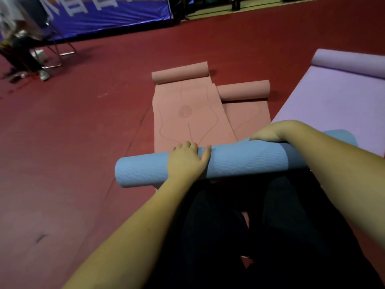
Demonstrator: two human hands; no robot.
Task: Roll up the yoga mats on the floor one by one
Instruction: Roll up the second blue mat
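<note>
Red floor (pixel 62 132), left to right: left hand (pixel 186 160) curled over blue mat (pixel 239 161), fully rolled and held crosswise, likely to keep it wound; two pink mats (pixel 183 119) part-rolled beyond; right hand (pixel 265 134) over the roll's far side, fingers hidden, grip unclear; purple mat (pixel 333 101) cut off at right edge

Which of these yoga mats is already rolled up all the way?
The blue mat under both hands; the two pink mats and the purple mat still lie partly flat.
</note>
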